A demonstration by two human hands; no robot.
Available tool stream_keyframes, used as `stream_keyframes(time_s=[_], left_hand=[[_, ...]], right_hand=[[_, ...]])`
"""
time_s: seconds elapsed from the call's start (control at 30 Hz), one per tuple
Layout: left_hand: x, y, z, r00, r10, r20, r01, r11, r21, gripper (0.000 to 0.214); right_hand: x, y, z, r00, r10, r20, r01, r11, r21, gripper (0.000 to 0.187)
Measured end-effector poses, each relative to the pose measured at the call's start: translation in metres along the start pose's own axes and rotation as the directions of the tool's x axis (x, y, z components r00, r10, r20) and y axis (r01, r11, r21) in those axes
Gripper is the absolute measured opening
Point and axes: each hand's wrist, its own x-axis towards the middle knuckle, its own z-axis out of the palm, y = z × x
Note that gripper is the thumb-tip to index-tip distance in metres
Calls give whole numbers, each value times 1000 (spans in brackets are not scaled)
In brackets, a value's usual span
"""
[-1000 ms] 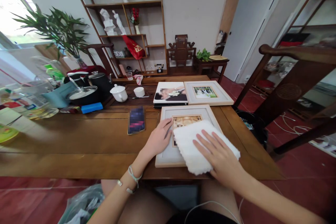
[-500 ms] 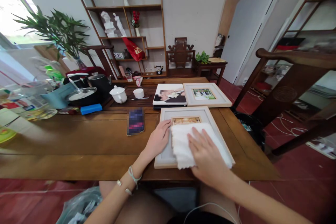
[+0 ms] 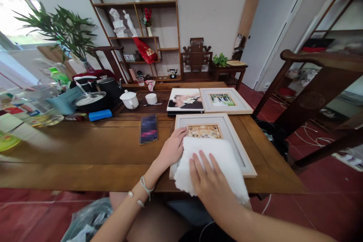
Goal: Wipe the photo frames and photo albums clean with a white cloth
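A light wooden picture frame with a grey mat lies flat at the near edge of the brown table. A folded white cloth covers the frame's lower half. My right hand lies on the cloth, fingers stretched out flat. At the frame's left edge, my left hand rests with its fingers spread on the rim, steadying it. A thin bracelet sits on my left wrist.
Two more frames and a photo print lie beyond it. A phone lies left of the frame. Teapot, cup, kettle, pan and bottles crowd the far left. A wooden chair stands right.
My right hand has slid the cloth leftward and toward me, uncovering the picture in the frame's upper part. The left hand has stayed at the frame's left edge.
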Motion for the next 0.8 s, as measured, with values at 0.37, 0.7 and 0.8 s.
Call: stream_keyframes(time_s=[0.37,0.7,0.8], left_hand=[[0,2,1,1000,-4,-10,5,995,97,38],[0,3,-1,1000,-17,8,16,992,121,39],[0,2,0,1000,-11,2,10,992,128,39]], right_hand=[[3,165,-18,891,383,243,-391,920,-18,55],[28,139,38,934,225,276,-251,966,60,46],[11,123,17,926,179,331,-229,966,118,52]])
